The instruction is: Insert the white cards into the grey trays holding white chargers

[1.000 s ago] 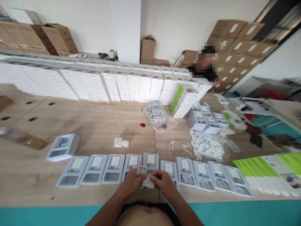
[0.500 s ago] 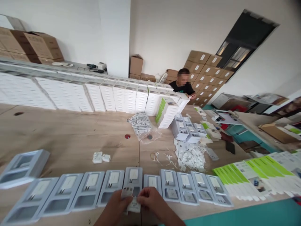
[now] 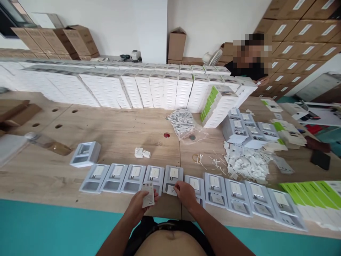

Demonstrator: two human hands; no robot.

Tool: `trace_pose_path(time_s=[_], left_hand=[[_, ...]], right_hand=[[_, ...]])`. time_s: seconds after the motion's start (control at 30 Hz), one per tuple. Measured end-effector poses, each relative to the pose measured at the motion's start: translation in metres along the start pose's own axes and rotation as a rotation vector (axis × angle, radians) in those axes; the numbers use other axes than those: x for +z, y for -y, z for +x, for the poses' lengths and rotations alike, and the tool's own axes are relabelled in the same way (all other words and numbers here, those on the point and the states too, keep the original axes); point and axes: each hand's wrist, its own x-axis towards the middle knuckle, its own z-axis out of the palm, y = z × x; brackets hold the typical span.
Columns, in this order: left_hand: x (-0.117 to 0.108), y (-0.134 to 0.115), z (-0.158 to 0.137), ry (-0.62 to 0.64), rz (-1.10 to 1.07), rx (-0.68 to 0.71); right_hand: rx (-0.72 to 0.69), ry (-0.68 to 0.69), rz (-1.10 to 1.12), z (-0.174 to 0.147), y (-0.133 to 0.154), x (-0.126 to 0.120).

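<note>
Rear, a plain white wall (image 3: 114, 28) with a projecting pale pillar (image 3: 151, 32); upper left, part of a dark-framed window (image 3: 13, 17). Brown cardboard cartons (image 3: 55, 39) stand before the wall at left; a taller stack of white-labelled cartons (image 3: 306, 39) occupies the right. A white fan (image 3: 214, 57) stands between pillar and stack. Foreground, a light wood-grain tabletop (image 3: 119, 128), seamed and pierced by round cable holes (image 3: 58, 126). Turquoise floor (image 3: 53, 227) borders its near edge. Illumination is soft and even; shadows are faint.
</note>
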Motion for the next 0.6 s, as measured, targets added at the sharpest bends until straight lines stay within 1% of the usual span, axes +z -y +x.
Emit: trace_pose_path(time_s=[0.1, 0.2, 0.37, 0.43, 0.53, 0.57, 0.6], left_hand=[[-0.003, 0.002, 0.001, 0.037, -0.009, 0.002], [-0.003, 0.005, 0.003, 0.061, 0.000, 0.009], [-0.001, 0.008, 0.005, 0.067, 0.017, 0.000], [-0.001, 0.007, 0.006, 0.049, 0.035, -0.003], [-0.001, 0.007, 0.008, 0.045, 0.073, 0.026], [-0.001, 0.008, 0.008, 0.052, 0.084, 0.036], [0.000, 0.008, 0.008, 0.062, 0.094, 0.044]], right_hand=[[-0.044, -0.022, -0.138, 0.003, 0.006, 0.008], [-0.090, -0.012, -0.257, 0.006, 0.010, 0.013], [-0.122, -0.017, -0.379, 0.012, 0.011, 0.017], [-0.129, -0.014, -0.391, 0.012, 0.012, 0.014], [-0.149, -0.019, -0.378, 0.005, 0.018, 0.004], [-0.152, -0.033, -0.323, 0.001, 0.022, 0.000], [-0.150, -0.045, -0.220, -0.003, 0.026, -0.005]])
